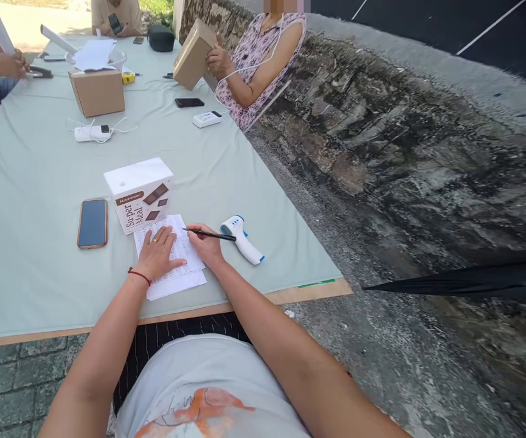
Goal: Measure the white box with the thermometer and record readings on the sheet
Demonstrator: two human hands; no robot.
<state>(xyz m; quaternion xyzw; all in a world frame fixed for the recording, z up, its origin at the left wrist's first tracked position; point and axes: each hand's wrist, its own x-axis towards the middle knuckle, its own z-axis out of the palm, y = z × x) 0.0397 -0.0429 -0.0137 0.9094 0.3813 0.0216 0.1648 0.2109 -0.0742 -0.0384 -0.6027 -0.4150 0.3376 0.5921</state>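
My left hand [157, 250] lies flat with its fingers apart on a stack of printed sheets [178, 281] near the table's front edge. In my right hand [207, 246] is a slim black pen [217, 235], its tip pointing left over the upper part of the top sheet; whether it touches the paper I cannot tell. A white and brown "Super Meal" box [140, 193] stands just behind the sheets. To the right of my right hand rests a white and blue infrared thermometer [243, 239]. Left of the box lies a smartphone [93, 224] with a brown edge.
Farther back on the cloth-covered table [30, 243] are a white device with cables [93, 133], a cardboard box [97, 92], a black phone [189, 102] and another white device [207, 118]. A person at right holds a carton [194, 55]. Others sit at the left and far end.
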